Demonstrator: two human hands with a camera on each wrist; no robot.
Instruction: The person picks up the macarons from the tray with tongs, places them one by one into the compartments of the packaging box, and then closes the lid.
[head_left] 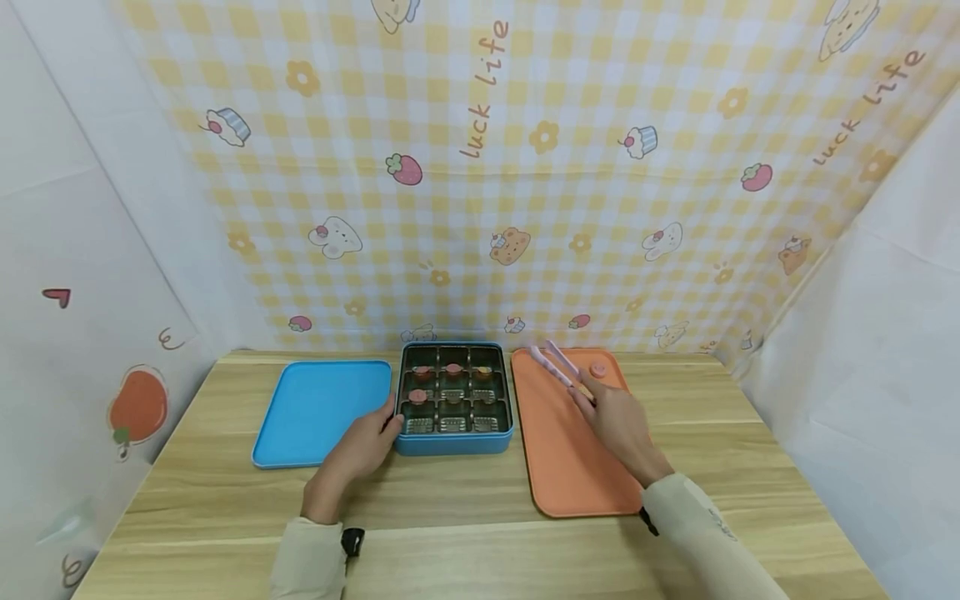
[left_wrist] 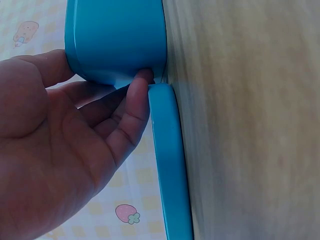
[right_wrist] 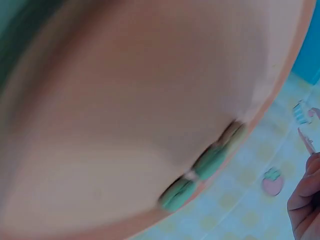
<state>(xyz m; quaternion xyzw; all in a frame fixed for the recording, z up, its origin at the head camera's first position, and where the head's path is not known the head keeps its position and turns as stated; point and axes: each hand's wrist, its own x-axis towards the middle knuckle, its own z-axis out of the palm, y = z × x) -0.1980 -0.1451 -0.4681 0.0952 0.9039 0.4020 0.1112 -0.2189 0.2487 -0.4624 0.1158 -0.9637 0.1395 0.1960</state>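
My left hand (head_left: 363,442) holds the left side of a blue tin box (head_left: 453,444), thumb at its rim and bent fingers against its wall. Inside the box, a divided clear tray bears several small round macarons (head_left: 417,397), mostly pink. In my right hand (head_left: 618,421) is a pair of pale pink tongs (head_left: 551,367), raised over an orange tray (head_left: 577,475) with nothing seen between the tips. A pink macaron (head_left: 597,369) lies near the tray's far right corner. Two green macarons (right_wrist: 210,161) show along the tray's edge in the right wrist view, beside a brownish one (right_wrist: 232,134).
A flat blue lid (head_left: 322,408) lies on the wooden table (head_left: 435,533), left of the box and partly behind my left hand. A yellow checked cloth (head_left: 570,200) hangs behind the table's far edge, with white cloth at both sides.
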